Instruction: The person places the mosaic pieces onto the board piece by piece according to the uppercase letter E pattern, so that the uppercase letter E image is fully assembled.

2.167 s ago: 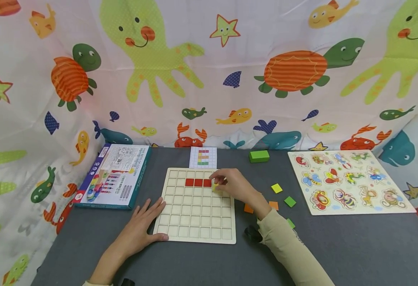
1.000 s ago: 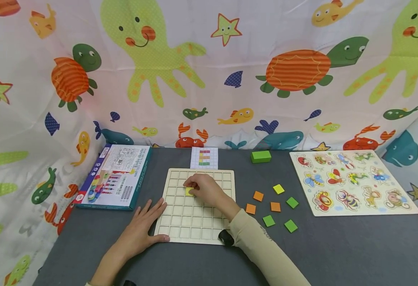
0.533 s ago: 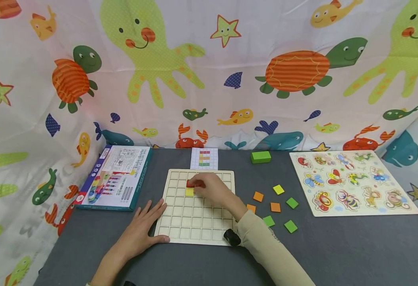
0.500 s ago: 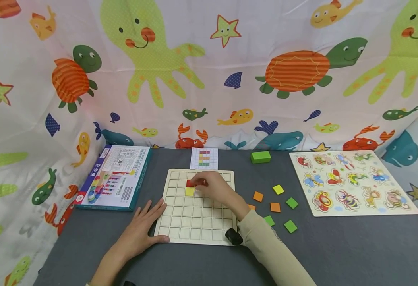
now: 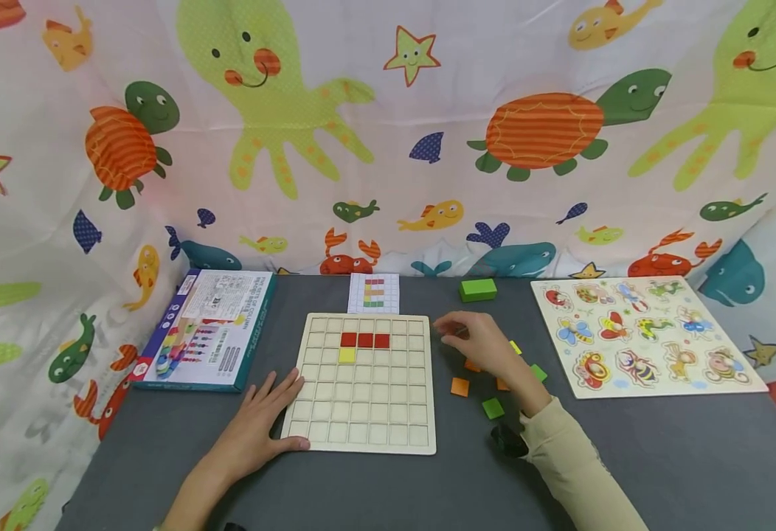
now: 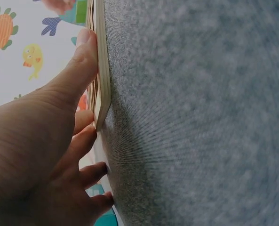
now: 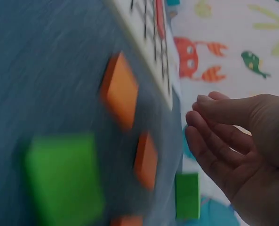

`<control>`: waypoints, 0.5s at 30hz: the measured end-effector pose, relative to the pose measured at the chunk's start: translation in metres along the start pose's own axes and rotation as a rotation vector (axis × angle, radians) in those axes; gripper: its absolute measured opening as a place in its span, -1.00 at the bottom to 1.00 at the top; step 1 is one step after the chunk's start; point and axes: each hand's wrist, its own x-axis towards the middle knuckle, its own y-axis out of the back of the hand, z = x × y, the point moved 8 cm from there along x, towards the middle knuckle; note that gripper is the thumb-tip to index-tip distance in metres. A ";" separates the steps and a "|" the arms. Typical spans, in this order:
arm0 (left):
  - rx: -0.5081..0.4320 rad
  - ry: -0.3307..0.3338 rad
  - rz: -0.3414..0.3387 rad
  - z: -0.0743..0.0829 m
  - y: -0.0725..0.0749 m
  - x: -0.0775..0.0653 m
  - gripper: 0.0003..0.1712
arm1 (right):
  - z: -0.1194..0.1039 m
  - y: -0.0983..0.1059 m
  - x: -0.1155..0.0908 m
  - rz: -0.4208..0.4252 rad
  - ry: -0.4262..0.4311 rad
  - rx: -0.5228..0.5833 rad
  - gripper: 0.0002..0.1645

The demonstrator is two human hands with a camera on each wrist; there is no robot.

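Observation:
A pale wooden grid board (image 5: 361, 424) lies before me. Three red square tiles (image 5: 365, 340) sit side by side in one of its upper rows, and a yellow tile (image 5: 347, 355) is set under the leftmost. My left hand (image 5: 255, 428) rests at the board's lower left, thumb along its near edge and fingers spread by its left side. Past the board's right edge, my right hand (image 5: 487, 346) hovers with loosely bent fingers and nothing in them. Loose orange (image 5: 459, 387) and green (image 5: 493, 408) tiles lie below it; a second yellow tile (image 5: 515, 346) is partly hidden behind it.
A pattern card (image 5: 373, 295) lies at the board's far edge. Right of it stands a green block (image 5: 477, 290). A boxed set (image 5: 209, 328) is at the left, and an insect picture puzzle board (image 5: 647, 339) at the right. A printed curtain (image 5: 361, 169) hangs behind.
My right hand carried a yellow tile left over the board and left it in the grid under a red one. It touched the leftmost red tile, then moved right, off the board. My left hand stayed.

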 end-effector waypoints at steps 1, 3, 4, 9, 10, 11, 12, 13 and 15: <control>0.003 0.000 0.000 0.000 0.000 -0.001 0.15 | 0.005 0.002 -0.005 -0.003 -0.003 -0.006 -0.70; 0.004 0.002 -0.002 0.000 0.000 -0.002 0.15 | 0.014 0.006 -0.014 -0.007 -0.016 -0.015 -0.69; 0.007 0.001 -0.003 0.000 0.000 -0.002 0.15 | 0.018 0.008 -0.018 -0.011 -0.021 -0.020 -0.69; 0.015 0.006 -0.005 0.000 0.000 -0.001 0.15 | 0.025 0.011 -0.034 -0.056 -0.013 -0.100 -0.67; 0.015 0.008 -0.006 0.000 0.000 -0.001 0.15 | 0.025 0.010 -0.037 -0.070 -0.003 -0.121 -0.66; 0.016 0.011 -0.007 0.000 0.000 -0.001 0.15 | 0.025 0.009 -0.039 -0.078 0.001 -0.140 -0.66; 0.017 0.013 -0.009 0.000 0.000 -0.001 0.15 | 0.024 0.009 -0.040 -0.082 0.004 -0.147 -0.66; 0.018 0.014 -0.010 0.000 0.000 -0.001 0.15 | 0.024 0.008 -0.041 -0.082 0.005 -0.154 -0.66; 0.020 0.013 -0.011 0.000 0.000 0.000 0.15 | 0.025 0.007 -0.042 -0.074 0.001 -0.163 -0.68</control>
